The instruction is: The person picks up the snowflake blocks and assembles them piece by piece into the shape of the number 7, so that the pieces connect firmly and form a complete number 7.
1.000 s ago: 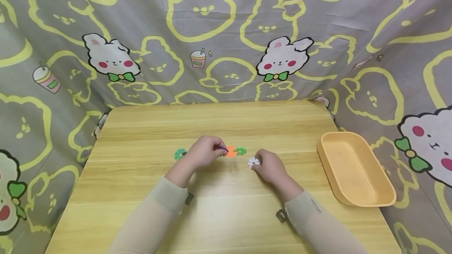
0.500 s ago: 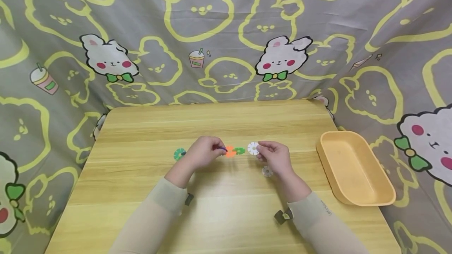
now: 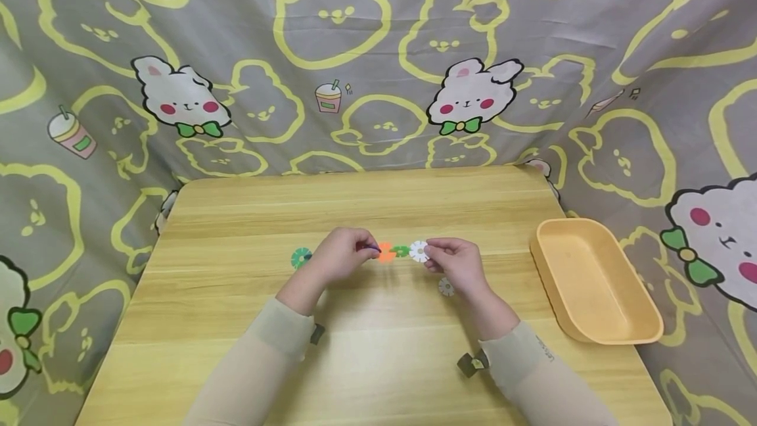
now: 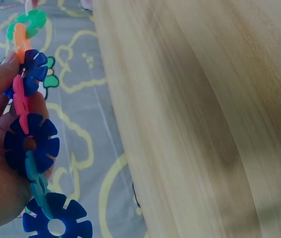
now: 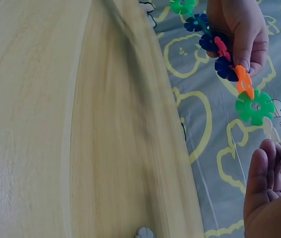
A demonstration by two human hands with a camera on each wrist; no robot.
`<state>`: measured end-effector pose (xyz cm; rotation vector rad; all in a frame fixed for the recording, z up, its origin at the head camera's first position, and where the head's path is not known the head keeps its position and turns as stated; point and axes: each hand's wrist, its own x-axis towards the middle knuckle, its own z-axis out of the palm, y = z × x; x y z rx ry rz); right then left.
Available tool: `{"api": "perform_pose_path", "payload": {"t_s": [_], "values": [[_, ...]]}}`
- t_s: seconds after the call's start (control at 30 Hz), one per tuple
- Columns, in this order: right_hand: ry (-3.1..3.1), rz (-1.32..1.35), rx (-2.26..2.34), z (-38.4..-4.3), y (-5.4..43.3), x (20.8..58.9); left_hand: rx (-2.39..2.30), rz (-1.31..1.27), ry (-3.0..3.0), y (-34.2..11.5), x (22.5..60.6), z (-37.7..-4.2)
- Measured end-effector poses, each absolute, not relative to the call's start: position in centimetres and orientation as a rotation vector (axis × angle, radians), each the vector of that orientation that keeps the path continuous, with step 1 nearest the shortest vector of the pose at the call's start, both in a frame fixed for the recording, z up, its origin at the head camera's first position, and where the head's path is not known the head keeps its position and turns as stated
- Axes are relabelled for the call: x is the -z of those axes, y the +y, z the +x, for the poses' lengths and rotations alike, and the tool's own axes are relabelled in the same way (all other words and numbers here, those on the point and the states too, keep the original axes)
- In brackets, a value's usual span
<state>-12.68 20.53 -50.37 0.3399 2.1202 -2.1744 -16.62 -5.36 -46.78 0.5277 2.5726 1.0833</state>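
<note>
A chain of slotted plastic snowflake discs hangs above the table from my left hand (image 3: 343, 254), whose thumb and fingers pinch it near a blue disc (image 4: 33, 74). Pink, teal and more blue discs follow toward one end, where a green disc (image 3: 298, 259) shows left of my wrist. On the other side come an orange disc (image 5: 243, 82) and a green disc (image 5: 249, 115). My right hand (image 3: 464, 265) pinches a white snowflake disc (image 5: 267, 127) by its edge. The opposite edge of that white disc is right at the green disc's rim.
Another pale disc (image 3: 441, 288) lies on the wooden table (image 3: 378, 360), below my right hand. A yellow-orange plastic bin (image 3: 597, 281) stands at the table's right side. Patterned grey curtains (image 3: 378, 31) enclose the back and sides.
My right hand has lifted the white disc and brought it left to the chain's green disc, uncovering the pale disc on the table. The left hand has stayed nearly still.
</note>
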Motion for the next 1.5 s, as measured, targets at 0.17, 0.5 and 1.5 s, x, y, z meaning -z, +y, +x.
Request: {"api": "perform_pose_path", "payload": {"t_s": [0.17, 0.5, 1.5], "values": [[2.087, 0.311, 2.163, -12.7, 20.2, 50.4, -1.051, 0.573, 2.616, -5.0, 46.8, -16.6], [2.041, 0.272, 2.189, -12.5, 19.3, 49.9, -0.883, 0.830, 2.732, -4.0, 46.6, -16.3], [2.685, -0.050, 1.228, -12.2, 24.2, 51.9, -0.865, 0.726, 2.735, -4.5, 46.8, -16.2]]}}
